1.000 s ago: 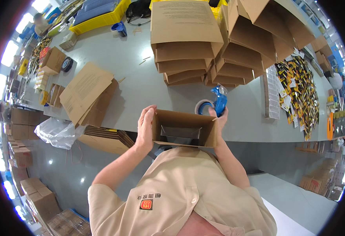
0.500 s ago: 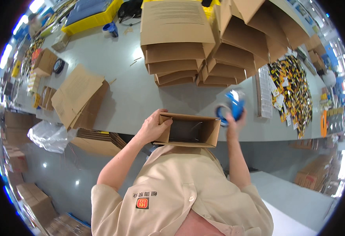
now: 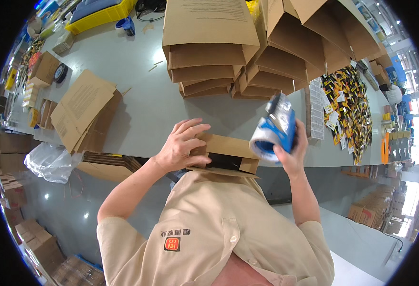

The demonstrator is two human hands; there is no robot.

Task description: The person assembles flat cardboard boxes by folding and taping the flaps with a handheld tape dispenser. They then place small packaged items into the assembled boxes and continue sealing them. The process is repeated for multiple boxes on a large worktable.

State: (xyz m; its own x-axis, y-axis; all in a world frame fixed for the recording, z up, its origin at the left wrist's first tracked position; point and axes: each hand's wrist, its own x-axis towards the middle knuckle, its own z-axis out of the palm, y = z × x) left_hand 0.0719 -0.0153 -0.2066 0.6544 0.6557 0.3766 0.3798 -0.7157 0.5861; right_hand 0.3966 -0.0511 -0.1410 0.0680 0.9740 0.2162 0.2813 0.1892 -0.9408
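Closer together than half a second ago, at the edge of our grey table (image 3: 142, 124), are the open cardboard carton (image 3: 226, 145) and the blue tape dispenser (image 3: 281, 129); our right hand (image 3: 296, 150) grips the dispenser, our left hand (image 3: 182, 145), fingers spread, touches the carton's left end.

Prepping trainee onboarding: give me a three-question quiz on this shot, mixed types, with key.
1. What is the right hand holding? A) scissors B) a tape dispenser C) a marker
2. True or false: the carton by the left hand is open on top.
3. Fill in: the plastic bag is on the person's ____ side.

Key: 1. B; 2. true; 3. left
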